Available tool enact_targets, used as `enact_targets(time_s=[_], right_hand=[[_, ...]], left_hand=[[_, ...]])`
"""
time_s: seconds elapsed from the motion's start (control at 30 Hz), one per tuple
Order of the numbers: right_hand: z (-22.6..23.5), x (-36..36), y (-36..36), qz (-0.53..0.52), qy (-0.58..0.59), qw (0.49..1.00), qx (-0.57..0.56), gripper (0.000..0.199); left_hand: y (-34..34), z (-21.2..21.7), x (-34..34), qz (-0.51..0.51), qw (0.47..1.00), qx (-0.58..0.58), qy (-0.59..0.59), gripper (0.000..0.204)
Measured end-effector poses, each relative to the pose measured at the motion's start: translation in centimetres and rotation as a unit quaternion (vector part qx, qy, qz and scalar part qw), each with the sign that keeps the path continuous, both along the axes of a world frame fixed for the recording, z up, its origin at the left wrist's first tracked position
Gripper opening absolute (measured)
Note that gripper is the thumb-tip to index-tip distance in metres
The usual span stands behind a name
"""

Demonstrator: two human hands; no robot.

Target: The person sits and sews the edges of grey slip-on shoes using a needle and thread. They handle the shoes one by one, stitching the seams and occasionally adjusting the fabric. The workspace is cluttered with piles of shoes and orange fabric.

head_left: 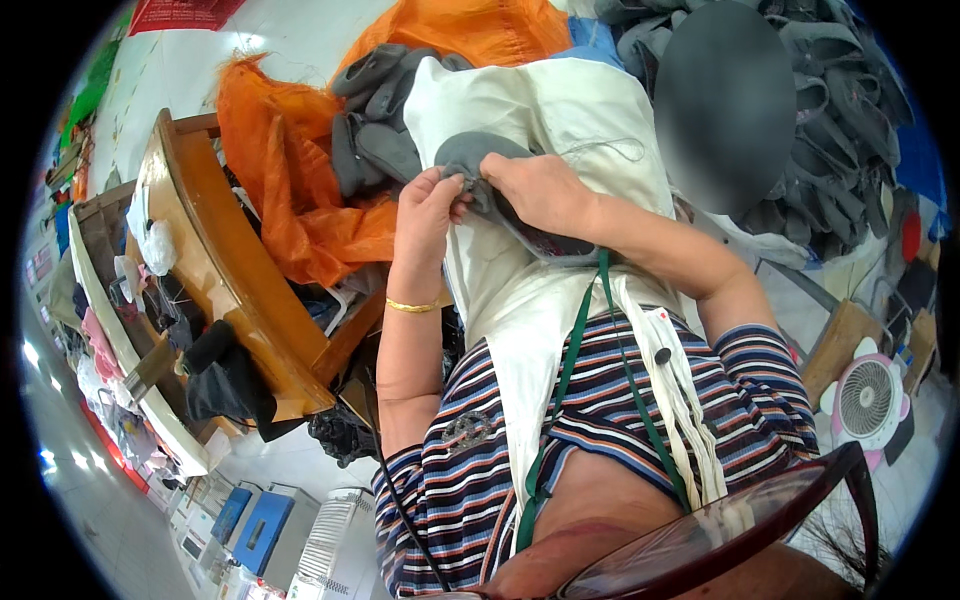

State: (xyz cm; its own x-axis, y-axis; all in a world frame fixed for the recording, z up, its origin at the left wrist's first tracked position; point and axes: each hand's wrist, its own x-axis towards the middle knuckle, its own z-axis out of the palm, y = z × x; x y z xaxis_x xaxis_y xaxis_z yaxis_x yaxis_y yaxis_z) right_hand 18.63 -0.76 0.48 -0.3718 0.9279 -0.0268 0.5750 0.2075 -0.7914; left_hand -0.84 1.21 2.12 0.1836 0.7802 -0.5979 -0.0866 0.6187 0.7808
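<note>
A grey slipper lies on the white apron over my lap, its dark inside partly showing below my right hand. My left hand is closed, fingertips pinching grey fabric at the slipper's left edge. Close beside it, my right hand is closed on the same slipper, thumb and forefinger bent down toward the pinched spot. Whether a needle or other small tool is between the fingers cannot be made out. A loose dark thread curls on the apron to the right of my hands.
Several grey slippers rest beyond my left hand, beside an orange sack. A larger slipper heap fills the far right, partly covered by a blurred oval. A wooden bench stands at left, a small fan at right.
</note>
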Motion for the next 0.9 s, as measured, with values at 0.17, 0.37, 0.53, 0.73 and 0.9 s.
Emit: enact_targets(time_s=[0.17,0.37,0.53,0.73,0.9], right_hand=[[0.5,-1.0,-0.4,-0.048,0.044,0.998,0.0,0.015],[2.5,-1.8,1.3,-0.03,0.121,0.991,-0.058,0.015],[4.2,-0.8,1.5,-0.021,0.071,0.995,0.062,0.011],[2.3,-2.0,2.4,-0.026,0.179,0.981,0.066,0.008],[3.3,-2.3,4.5,-0.152,0.296,0.943,-0.03,0.019]], left_hand=[[-0.3,0.0,-0.5,-0.01,1.0,0.023,0.009,0.005],[-0.3,0.7,-0.9,-0.019,1.0,-0.003,-0.005,0.013],[-0.6,-0.3,-0.5,-0.018,0.999,0.026,0.024,0.012],[-0.8,-0.3,-0.2,-0.029,0.996,0.066,0.056,0.016],[-0.1,-0.2,0.6,-0.032,0.99,0.063,0.123,0.014]])
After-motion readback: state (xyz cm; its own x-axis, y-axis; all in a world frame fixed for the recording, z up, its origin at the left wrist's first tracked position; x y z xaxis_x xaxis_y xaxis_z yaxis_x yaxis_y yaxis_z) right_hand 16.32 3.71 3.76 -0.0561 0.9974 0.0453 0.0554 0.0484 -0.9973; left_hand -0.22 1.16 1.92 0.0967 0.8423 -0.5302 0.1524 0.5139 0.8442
